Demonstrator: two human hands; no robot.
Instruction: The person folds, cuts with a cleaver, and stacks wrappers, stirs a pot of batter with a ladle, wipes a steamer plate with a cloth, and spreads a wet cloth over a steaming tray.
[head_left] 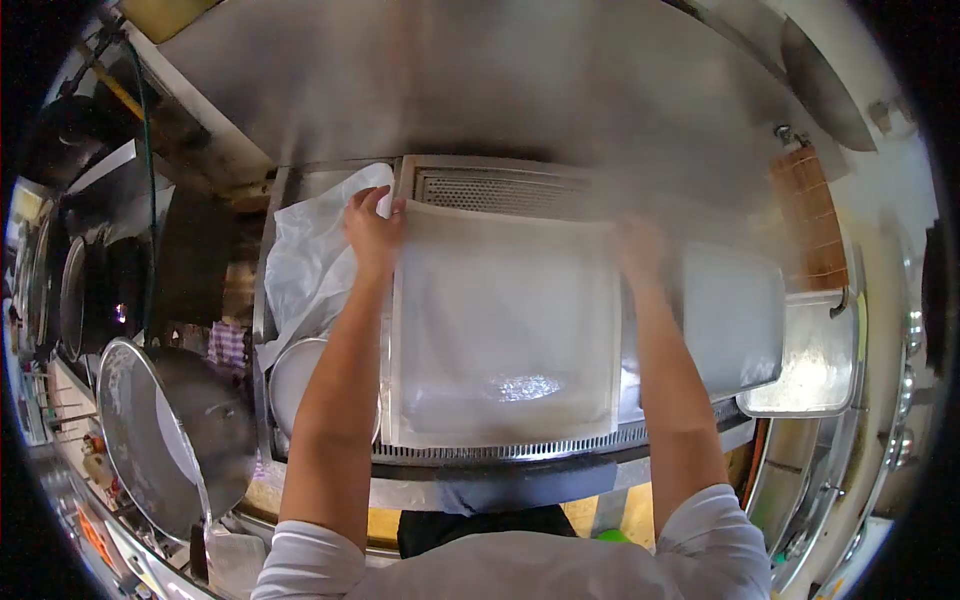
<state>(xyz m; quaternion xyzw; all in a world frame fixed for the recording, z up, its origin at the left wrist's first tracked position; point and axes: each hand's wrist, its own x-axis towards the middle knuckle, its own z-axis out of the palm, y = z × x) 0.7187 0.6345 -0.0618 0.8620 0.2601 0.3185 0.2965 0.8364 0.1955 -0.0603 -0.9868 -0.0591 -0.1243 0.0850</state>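
A pale, square translucent sheet or framed cloth point(508, 320) lies over the steel work surface in front of me, with a wet-looking shine near its lower edge. My left hand point(374, 232) is at its upper left corner, fingers curled round something white at the edge, beside a crumpled white cloth point(310, 260). At the upper right corner is my right hand point(640, 248), blurred by steam, so its fingers are hard to make out. Behind the sheet a perforated metal plate point(500, 190) shows.
Steam drifts over the right side. A white tray point(733, 320) and a metal tray point(808, 365) lie to the right, below a slatted wooden mat point(808, 218). A round pan point(297, 385) and a large metal bowl point(180, 440) stand at the left.
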